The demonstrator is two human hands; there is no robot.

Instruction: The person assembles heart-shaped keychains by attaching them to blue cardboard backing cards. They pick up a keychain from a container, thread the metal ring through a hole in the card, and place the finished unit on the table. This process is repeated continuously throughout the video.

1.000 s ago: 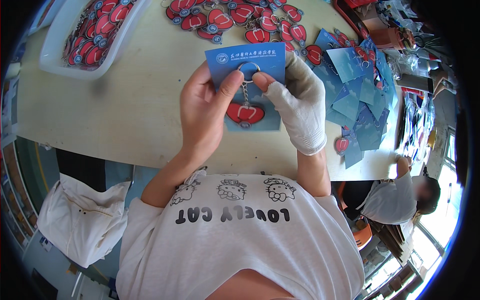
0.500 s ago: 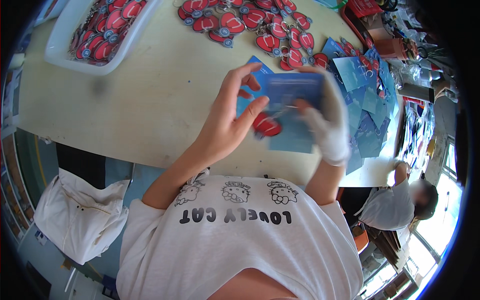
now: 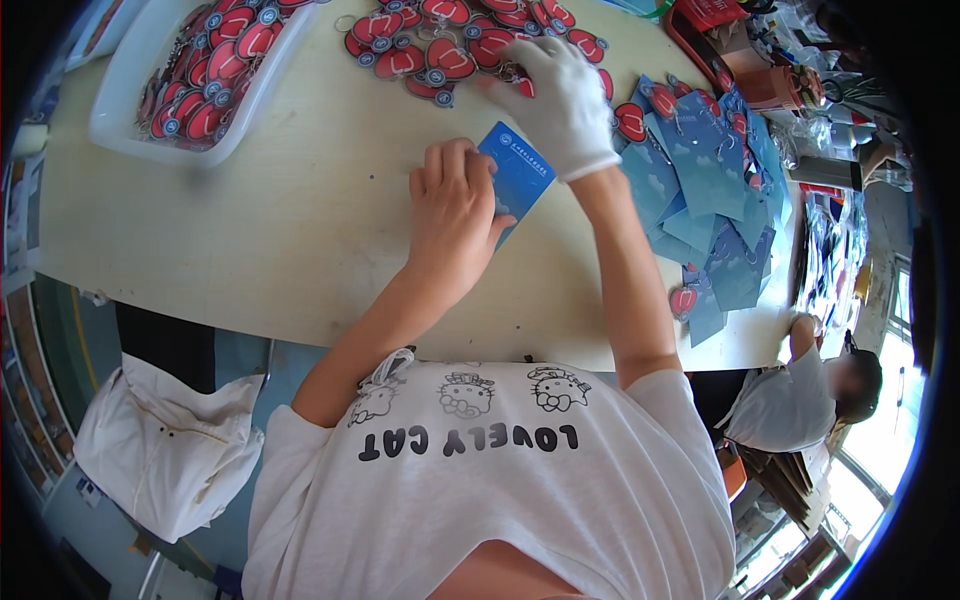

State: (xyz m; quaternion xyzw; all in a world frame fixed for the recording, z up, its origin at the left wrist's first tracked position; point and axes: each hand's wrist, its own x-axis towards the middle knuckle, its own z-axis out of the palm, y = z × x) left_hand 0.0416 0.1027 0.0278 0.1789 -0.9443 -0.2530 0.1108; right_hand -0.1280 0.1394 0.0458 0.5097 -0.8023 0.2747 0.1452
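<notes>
A blue printed card [image 3: 520, 172], perhaps a small stack, lies tilted on the table. My bare left hand [image 3: 450, 205] grips its left side, fingers curled and thumb along the lower edge. Farther off, my right hand [image 3: 568, 108] wears a white glove and reaches into a loose pile of red keychains [image 3: 450, 58] with small round blue tags. Its fingertips close around one red keychain [image 3: 524, 87], which they partly hide.
A translucent white bin [image 3: 225, 150] of similar keychains stands at the far left. Teal cards [image 3: 738, 268] with keychains attached are heaped on the right. A white jacket [image 3: 165, 440] hangs left of me. Another person [image 3: 785, 410] sits at the right.
The teal card with a red keychain has left my hands; one like it now lies at the heap's near edge. My right hand moved up to the pile, and my left hand closed on the blue card.
</notes>
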